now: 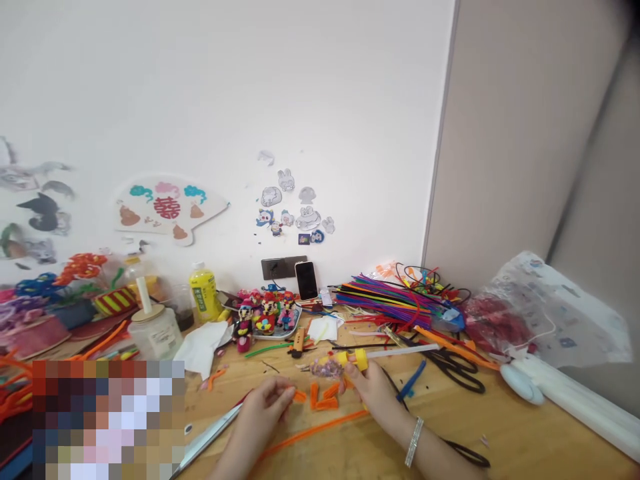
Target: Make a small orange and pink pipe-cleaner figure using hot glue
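Observation:
My right hand (373,390) is wrapped around a yellow hot glue gun (360,359), with a whitish glue stick (405,351) poking out of its back. Stringy, shiny stuff clings about its front end, which points left. Between thumb and fingertips, my left hand (267,407) pinches a small orange pipe cleaner piece (299,396). Several short, folded orange pipe cleaner pieces (327,404) lie on the wooden table between my hands. Below them a long orange pipe cleaner (320,429) stretches across the tabletop.
Black-handled scissors (453,368) and a blue pipe cleaner piece (413,380) lie to the right. Behind are a pipe cleaner bundle (385,300), small figures (265,313), a phone (307,280) and a yellow-labelled bottle (204,293). A glass jar (156,333) stands left; the lower left is pixelated.

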Available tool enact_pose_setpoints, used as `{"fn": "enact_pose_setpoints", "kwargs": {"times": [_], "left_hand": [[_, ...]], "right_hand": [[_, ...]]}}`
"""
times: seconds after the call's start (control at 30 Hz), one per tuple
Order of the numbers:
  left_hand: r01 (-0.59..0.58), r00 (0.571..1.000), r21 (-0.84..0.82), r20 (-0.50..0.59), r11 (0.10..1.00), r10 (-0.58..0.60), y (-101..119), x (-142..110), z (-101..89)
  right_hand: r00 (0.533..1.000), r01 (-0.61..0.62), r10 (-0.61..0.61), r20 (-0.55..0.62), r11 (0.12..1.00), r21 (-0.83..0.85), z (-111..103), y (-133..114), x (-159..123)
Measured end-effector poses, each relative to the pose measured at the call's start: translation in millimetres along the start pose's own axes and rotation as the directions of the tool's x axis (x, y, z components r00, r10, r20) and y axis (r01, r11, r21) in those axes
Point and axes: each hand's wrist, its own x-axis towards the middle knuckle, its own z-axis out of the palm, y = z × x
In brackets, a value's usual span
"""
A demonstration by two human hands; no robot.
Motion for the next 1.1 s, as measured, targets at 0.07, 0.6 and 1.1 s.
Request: {"fn": "enact_pose_setpoints", "kwargs": {"times": [0.07,0.6,1.1], "left_hand": [[0.009,1.0,-0.05,0.004,0.999,-0.009,0,-1,0.6],[-0.126,0.991,-0.126,-0.062,0.984,0.119,7,-8,1.7],[-0.187,0.982,-0.045,-0.04,0.981,0.185,3,-10,2.3]], "right_hand": [[1.0,-0.001,0.001,0.017,1.0,-0.023,0,0,-1],[0.993,0.107,-0.099,0.064,0.985,-0.138,0,1,-3],[0.996,0.087,-0.073,0.056,0.952,-0.292,-2,1,-4]]}}
